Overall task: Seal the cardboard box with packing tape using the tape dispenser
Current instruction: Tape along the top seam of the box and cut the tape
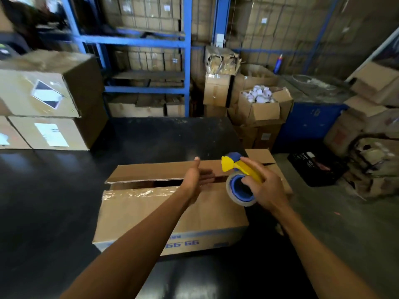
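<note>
I see the cardboard box (172, 214) lying on the black table (54, 190), just below centre, its two top flaps apart with a dark gap between them. Clear tape glints along the near flap's edge at 9 o'clock. My left hand (195, 180) is spread open, thumb up, over the gap. At 3 o'clock from it, my right hand (264, 186) grips the yellow handle of the tape dispenser (239, 175), whose clear tape roll on a blue core hangs above the box's right end. Stacked cartons (47, 100) stand at 10 o'clock.
</note>
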### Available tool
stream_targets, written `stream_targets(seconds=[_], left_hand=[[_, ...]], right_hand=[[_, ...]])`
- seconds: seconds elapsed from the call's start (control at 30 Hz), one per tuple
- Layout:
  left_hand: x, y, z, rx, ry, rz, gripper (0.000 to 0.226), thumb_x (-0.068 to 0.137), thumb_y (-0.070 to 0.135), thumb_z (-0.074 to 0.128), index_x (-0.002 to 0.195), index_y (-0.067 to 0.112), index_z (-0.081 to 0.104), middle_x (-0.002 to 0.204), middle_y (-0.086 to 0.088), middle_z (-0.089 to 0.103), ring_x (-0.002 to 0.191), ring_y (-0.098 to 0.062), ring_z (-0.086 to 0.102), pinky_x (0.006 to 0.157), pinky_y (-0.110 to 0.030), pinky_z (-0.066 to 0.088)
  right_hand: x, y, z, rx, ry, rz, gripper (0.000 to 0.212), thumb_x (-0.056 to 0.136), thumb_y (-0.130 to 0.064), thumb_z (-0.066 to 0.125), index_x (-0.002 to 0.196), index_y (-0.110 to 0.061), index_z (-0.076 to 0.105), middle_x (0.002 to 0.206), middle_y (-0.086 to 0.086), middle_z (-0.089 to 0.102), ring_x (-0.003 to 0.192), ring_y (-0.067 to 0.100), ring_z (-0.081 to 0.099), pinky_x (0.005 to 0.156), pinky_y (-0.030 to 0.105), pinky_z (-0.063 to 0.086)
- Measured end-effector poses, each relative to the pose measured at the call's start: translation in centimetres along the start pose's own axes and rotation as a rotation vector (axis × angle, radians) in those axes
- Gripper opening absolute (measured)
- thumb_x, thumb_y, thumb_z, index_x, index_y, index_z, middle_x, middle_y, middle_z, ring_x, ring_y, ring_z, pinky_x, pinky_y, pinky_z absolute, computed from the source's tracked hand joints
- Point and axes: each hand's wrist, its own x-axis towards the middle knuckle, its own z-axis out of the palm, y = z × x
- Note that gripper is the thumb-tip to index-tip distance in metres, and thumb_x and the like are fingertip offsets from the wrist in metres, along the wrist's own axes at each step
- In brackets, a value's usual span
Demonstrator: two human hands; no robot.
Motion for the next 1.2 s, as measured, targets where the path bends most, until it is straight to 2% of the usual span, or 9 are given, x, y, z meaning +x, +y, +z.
stream_targets(seconds=[0.13,0.23,0.33,0.5,0.63,0.77,0.87,1.07,1.2], left_hand=[[-2.6,2.8,-4.2,-0.26,-0.184,-0.079,0.081,0.099,0.064,0.03,0.132,-0.007,0.054,0.128,-0.028,0.064,0.12,-0.038,0.062,0.108,-0.047,0.045],[-4.3,4.0,-6.8,-0.25,-0.181,-0.079,0.074,0.098,0.061,0.04,0.129,-0.005,0.057,0.121,-0.025,0.069,0.116,-0.037,0.066,0.109,-0.049,0.044],[-5.6,5.0,-9.7,-0.3,-0.083,-0.072,0.054,0.098,0.045,0.055,0.126,-0.001,0.06,0.115,-0.02,0.073,0.106,-0.031,0.07,0.097,-0.043,0.053],[-6.0,6.7,-13.2,-0.318,0.149,-0.065,0.017,0.096,0.012,0.062,0.11,0.003,0.066,0.095,-0.014,0.072,0.084,-0.023,0.069,0.073,-0.034,0.058],[-5.6,8.7,-15.8,-0.288,0.436,0.032,0.02,0.097,0.001,0.054,0.101,-0.002,0.073,0.08,-0.019,0.073,0.068,-0.027,0.073,0.052,-0.036,0.059],[-5.1,10.8,-19.5,-0.272,0.66,0.135,0.011,0.091,-0.003,0.064,0.087,-0.003,0.074,0.072,-0.016,0.074,0.063,-0.025,0.074,0.062,-0.039,0.063],[-4.6,10.7,-23.2,-0.286,0.726,0.151,0.002,0.087,0.0,0.072,0.086,-0.002,0.074,0.078,-0.016,0.076,0.072,-0.026,0.076,0.072,-0.04,0.064],[-1.8,3.8,-25.1,0.007,0.951,0.143,0.008,0.081,0.01,0.077,0.082,0.016,0.081,0.081,-0.004,0.077,0.081,-0.021,0.073,0.086,-0.039,0.06],[-1.8,0.4,-26.0,0.113,1.026,0.153,0.013,0.082,0.011,0.073,0.084,0.021,0.08,0.081,0.0,0.076,0.082,-0.019,0.072,0.083,-0.037,0.06]], right_hand=[[0.3,-1.3,3.8,-0.237,-0.028,-0.254,0.061,0.077,-0.04,0.062,0.136,-0.049,0.049,0.102,-0.003,0.054,0.084,0.01,0.056,0.07,0.024,0.046],[0.5,-1.5,6.8,-0.279,-0.123,-0.362,0.067,0.075,-0.036,0.069,0.137,-0.048,0.047,0.125,-0.002,0.053,0.107,0.01,0.054,0.084,0.015,0.044],[1.1,-3.1,9.3,-0.212,-0.122,-0.417,0.064,0.078,-0.026,0.07,0.136,-0.045,0.049,0.114,-0.007,0.05,0.099,0.0,0.049,0.078,0.006,0.039],[3.1,-6.9,13.5,-0.163,-0.217,-0.412,0.063,0.084,-0.027,0.069,0.131,-0.062,0.045,0.099,-0.008,0.046,0.086,0.007,0.054,0.071,0.017,0.046],[5.6,-10.2,16.5,-0.141,-0.304,-0.447,0.06,0.082,-0.029,0.071,0.129,-0.06,0.05,0.097,-0.006,0.048,0.084,0.012,0.056,0.074,0.034,0.051],[9.0,-12.1,17.8,-0.226,-0.394,-0.488,0.056,0.077,-0.044,0.073,0.131,-0.046,0.057,0.096,-0.006,0.052,0.081,0.014,0.057,0.073,0.04,0.052],[11.3,-11.4,17.5,-0.299,-0.439,-0.516,0.063,0.069,-0.062,0.067,0.127,-0.039,0.063,0.092,-0.007,0.052,0.078,0.013,0.056,0.071,0.044,0.051],[11.2,-9.0,21.0,-0.609,-0.643,-0.5,0.055,0.079,-0.059,0.068,0.131,-0.054,0.052,0.098,-0.009,0.047,0.085,0.01,0.05,0.07,0.03,0.045],[10.3,-7.3,23.9,-0.676,-0.69,-0.528,0.056,0.078,-0.065,0.063,0.131,-0.058,0.049,0.099,-0.009,0.046,0.085,0.012,0.051,0.067,0.026,0.035]])
